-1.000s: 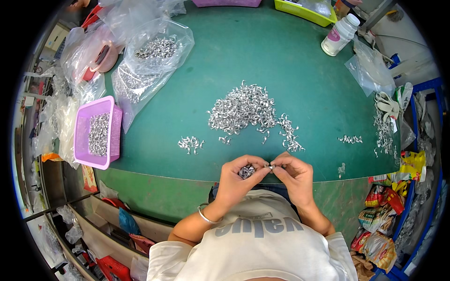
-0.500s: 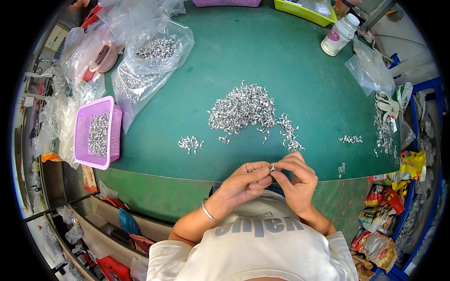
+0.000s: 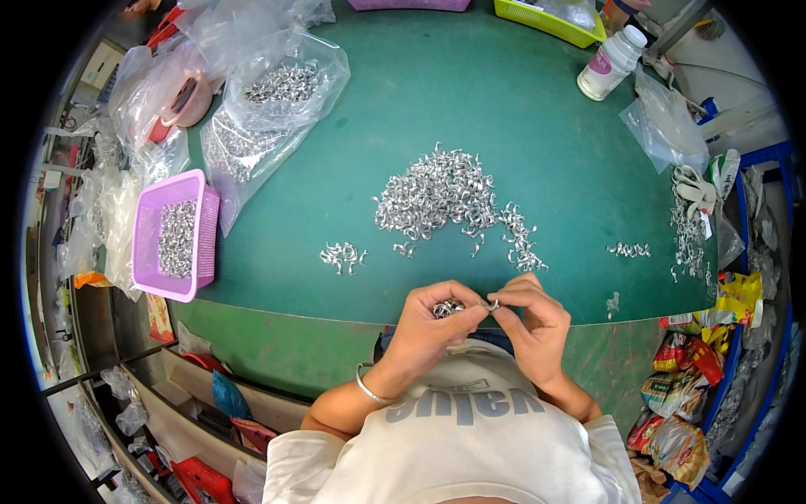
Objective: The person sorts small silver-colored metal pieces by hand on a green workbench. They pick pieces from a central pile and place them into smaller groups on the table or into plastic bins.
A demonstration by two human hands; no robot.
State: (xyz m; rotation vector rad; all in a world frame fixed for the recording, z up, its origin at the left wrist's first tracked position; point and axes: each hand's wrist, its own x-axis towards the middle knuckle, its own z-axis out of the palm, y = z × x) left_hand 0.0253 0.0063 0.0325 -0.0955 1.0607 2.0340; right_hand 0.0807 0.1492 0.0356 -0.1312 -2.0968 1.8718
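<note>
Here, left hand [image 3: 430, 317] and right hand [image 3: 536, 323] fingers [image 3: 522, 297] pinch one curved piece [image 3: 489, 307]. Loosening the left could spill its cupped bunch [image 3: 447, 308].

A broad green tabletop [image 3: 571, 151] filled the middle of the room, its near edge bowed by the lens, with a worn, lighter green floor [image 3: 277, 340] showing below that edge. Beyond the near left corner stood a low beige unit [image 3: 277, 405] divided by upright panels, while blue-framed shelving [image 3: 760, 154] ran along the right edge. A pale wall [image 3: 747, 63] rose past the far right corner, under bright, fairly even light.
</note>
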